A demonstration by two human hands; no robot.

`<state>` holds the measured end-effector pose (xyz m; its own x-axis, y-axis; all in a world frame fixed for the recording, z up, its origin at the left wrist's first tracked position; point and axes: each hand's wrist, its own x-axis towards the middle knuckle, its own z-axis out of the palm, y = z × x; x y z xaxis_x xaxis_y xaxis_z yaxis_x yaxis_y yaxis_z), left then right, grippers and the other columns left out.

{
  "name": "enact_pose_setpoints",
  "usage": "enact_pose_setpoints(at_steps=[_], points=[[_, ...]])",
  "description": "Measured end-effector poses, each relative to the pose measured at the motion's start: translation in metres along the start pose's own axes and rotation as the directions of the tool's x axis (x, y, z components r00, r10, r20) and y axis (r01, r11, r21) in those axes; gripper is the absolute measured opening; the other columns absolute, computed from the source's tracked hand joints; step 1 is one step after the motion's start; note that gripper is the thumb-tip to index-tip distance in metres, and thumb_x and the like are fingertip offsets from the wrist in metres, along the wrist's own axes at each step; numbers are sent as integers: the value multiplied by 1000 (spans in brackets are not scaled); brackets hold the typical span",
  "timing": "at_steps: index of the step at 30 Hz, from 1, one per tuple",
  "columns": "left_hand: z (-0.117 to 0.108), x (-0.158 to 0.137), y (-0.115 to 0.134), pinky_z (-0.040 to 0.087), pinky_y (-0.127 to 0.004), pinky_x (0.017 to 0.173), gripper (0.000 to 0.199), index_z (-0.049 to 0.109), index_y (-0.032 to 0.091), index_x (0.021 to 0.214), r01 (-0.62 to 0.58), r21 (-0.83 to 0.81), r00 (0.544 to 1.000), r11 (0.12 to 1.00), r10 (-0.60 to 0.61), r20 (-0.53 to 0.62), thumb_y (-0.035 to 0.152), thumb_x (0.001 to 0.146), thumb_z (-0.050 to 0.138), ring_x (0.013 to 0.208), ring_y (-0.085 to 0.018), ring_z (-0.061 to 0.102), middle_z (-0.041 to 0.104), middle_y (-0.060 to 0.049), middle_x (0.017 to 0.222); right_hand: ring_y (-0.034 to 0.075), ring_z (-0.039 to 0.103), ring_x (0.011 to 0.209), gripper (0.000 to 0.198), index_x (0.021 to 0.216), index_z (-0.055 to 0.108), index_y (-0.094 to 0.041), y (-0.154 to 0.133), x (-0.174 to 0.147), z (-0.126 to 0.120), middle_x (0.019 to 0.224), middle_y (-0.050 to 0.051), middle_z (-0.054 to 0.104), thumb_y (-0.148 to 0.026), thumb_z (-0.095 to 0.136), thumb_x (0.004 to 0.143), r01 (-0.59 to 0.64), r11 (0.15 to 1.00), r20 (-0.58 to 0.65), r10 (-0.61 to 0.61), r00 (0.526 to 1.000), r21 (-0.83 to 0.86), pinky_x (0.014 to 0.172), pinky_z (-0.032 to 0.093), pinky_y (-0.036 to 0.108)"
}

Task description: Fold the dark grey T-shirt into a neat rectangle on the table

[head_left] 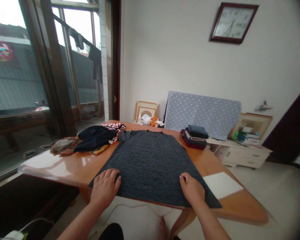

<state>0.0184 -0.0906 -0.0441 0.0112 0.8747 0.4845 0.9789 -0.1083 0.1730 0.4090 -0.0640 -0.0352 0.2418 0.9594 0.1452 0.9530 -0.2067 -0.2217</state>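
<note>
Head view: a dark grey shirt (150, 166) is spread flat on the table (65, 166), its hem under both hands. The left hand (105, 188) is laid open and flat on it; the right hand (192, 189) looks pinched on the hem. The shirt is judged soft, light and limp, best taken at the hem corners.

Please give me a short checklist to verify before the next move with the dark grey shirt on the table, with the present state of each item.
1. Grey shirt lies flat, spread out: ok.
2. Left hand rests on the shirt's near left corner: ok.
3. Right hand rests on the hem: ok.
4. Hem on the table: not ok, it overhangs the near edge.
5. Unfolded pile clear of the shirt: cannot tell, it sits at the left sleeve.
6. Folded stack apart: ok.
</note>
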Motion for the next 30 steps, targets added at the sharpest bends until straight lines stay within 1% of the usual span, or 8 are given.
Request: enact_pose_setpoints(at_steps=[3, 9, 13, 15, 18, 21, 25, 30], points=[[-1, 1, 0, 34, -43, 96, 34, 61, 25, 116, 8, 0, 1000, 1000, -8, 23, 42, 97, 39, 115, -28, 52, 62, -7, 121, 20, 69, 88, 33, 110, 64, -30, -4, -4, -7, 89, 3, 74, -41, 36, 99, -12, 1000, 7, 13, 1000, -9, 67, 38, 27], [-5, 4, -1, 38, -43, 92, 34, 61, 25, 114, 29, -24, 996, 999, -27, 87, 43, 96, 39, 115, -29, 53, 62, -8, 120, 19, 68, 89, 32, 109, 64, -27, -6, -9, -14, 92, 4, 74, -39, 35, 99, 44, 999, 5, -44, 999, 4, 70, 39, 27], [-10, 17, -15, 40, -41, 91, 31, 64, 26, 108, 28, -102, 986, 994, -11, 165, 44, 91, 47, 111, -27, 55, 63, -8, 114, 20, 68, 94, 28, 110, 65, -24, 2, 5, -15, 97, 6, 73, -37, 45, 96, 95, 993, 80, -101, 992, 68, 74, 41, 27], [-14, 31, -25, 42, -37, 89, 30, 66, 25, 104, 28, -196, 975, 980, 16, 223, 46, 88, 51, 105, -26, 59, 65, -7, 108, 20, 67, 92, 27, 104, 67, -22, 5, 18, -18, 95, 7, 73, -39, 48, 94, 130, 985, 131, -145, 981, 114, 75, 42, 26], [-18, 63, -40, 44, -31, 79, 33, 67, 23, 99, 102, -372, 957, 923, 12, 291, 49, 86, 53, 91, -22, 63, 69, -5, 96, 21, 67, 88, 30, 91, 69, -22, 1, 43, -21, 90, 6, 73, -42, 47, 93, 170, 969, 165, -200, 966, 178, 73, 42, 26], [-13, 107, -52, 44, -28, 69, 33, 67, 20, 89, 251, -472, 946, 845, -112, 303, 50, 83, 54, 79, -21, 63, 69, -3, 82, 21, 67, 84, 32, 91, 70, -24, -21, 70, -21, 88, 5, 73, -44, 45, 93, 221, 945, 137, -259, 956, 242, 69, 41, 26], [12, 173, -67, 39, -26, 61, 28, 65, 18, 78, 386, -484, 921, 786, -301, 246, 45, 80, 59, 71, -19, 61, 66, -2, 71, 19, 66, 80, 30, 98, 69, -24, -75, 107, -13, 84, 4, 72, -42, 45, 94, 330, 896, 112, -376, 920, 296, 68, 39, 25], [51, 254, -88, 33, -25, 55, 22, 64, 17, 71, 458, -422, 889, 782, -406, 213, 38, 78, 62, 62, -17, 56, 61, -2, 62, 18, 66, 87, 27, 103, 68, -26, -154, 155, 5, 89, 3, 73, -40, 46, 95, 490, 816, 82, -535, 841, 306, 68, 35, 25]])
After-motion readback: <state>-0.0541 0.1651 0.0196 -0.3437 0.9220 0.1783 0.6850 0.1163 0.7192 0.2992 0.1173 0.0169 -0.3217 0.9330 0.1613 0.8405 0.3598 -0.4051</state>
